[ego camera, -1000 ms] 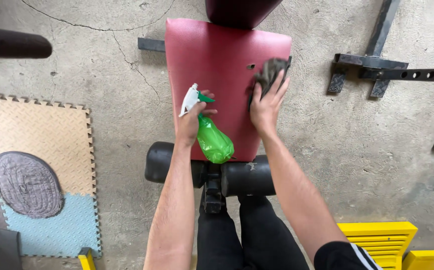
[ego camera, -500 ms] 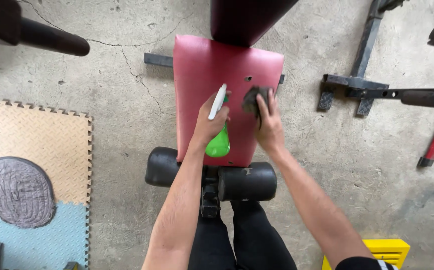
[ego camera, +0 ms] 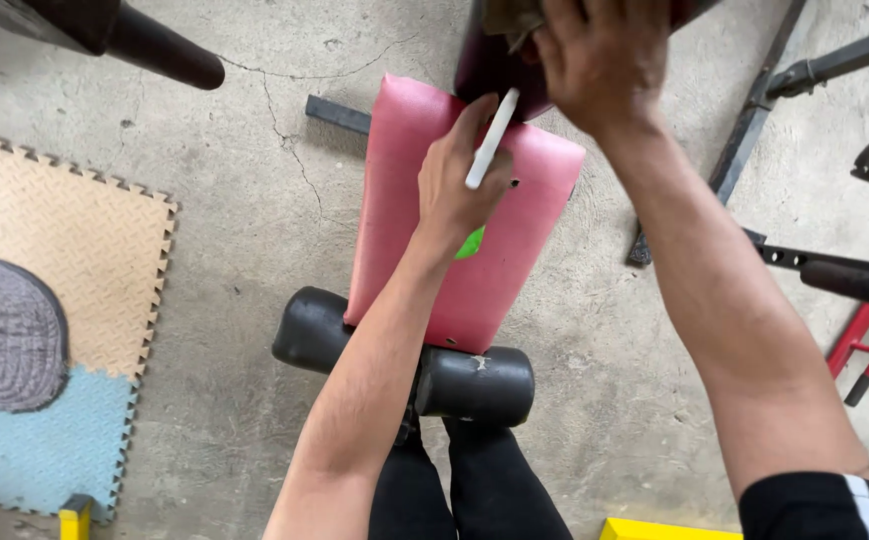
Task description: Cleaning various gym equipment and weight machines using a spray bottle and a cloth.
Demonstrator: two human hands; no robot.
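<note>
My left hand (ego camera: 456, 185) grips a green spray bottle (ego camera: 471, 243) with a white trigger head (ego camera: 491, 140), held above the red padded bench seat (ego camera: 409, 200). Only a small green patch of the bottle shows below my wrist. My right hand (ego camera: 606, 55) is raised at the top edge of the view, pressing a dark grey cloth (ego camera: 510, 17) against the dark maroon backrest pad (ego camera: 484, 70). Most of the cloth is hidden under my fingers.
A black foam roller (ego camera: 474, 385) crosses the bench's near end, above my dark-trousered legs. Foam floor mats (ego camera: 54, 230) with a grey oval rug (ego camera: 4, 335) lie left. Black and red metal frames (ego camera: 834, 275) stand right. A black padded bar (ego camera: 154, 45) sits top left.
My right hand with the cloth moved up from the red seat to the maroon backrest. My left hand rose with the bottle, and the view tilted upward.
</note>
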